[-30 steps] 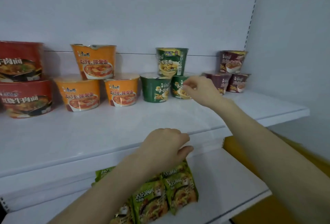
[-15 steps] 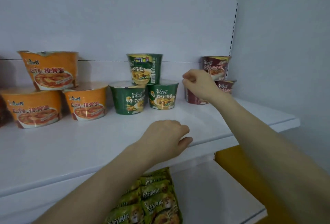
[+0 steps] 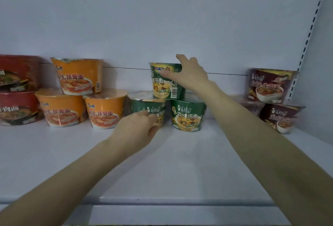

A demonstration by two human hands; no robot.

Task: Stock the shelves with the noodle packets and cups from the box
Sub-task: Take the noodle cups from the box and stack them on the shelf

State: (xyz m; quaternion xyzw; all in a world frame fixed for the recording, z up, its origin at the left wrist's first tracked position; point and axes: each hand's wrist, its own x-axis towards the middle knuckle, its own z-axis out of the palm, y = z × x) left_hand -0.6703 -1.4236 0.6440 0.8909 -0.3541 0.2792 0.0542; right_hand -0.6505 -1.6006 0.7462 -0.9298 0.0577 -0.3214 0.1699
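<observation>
Three green cups (image 3: pixel 187 114) — upright pyramid

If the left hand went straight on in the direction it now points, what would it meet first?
The lower left green cup: the left hand appears to be touching its front. The right hand grips the top green cup above.

My right hand (image 3: pixel 189 76) gone from beside maroon cups (image 3: pixel 270 85), across to top green cup (image 3: pixel 166 89). Thumb now lies across its front, fingers over rim toward back. My left hand (image 3: pixel 137 128) off front edge of shelf (image 3: pixel 180 162), where it sat fisted. It has reached forward to lower-left green cup (image 3: pixel 144 104), fingers curled against its front, thumb low at its side. View closer and higher: green packets on lower shelf out of sight, red cups (image 3: pixel 16 89) back in at left edge.
</observation>
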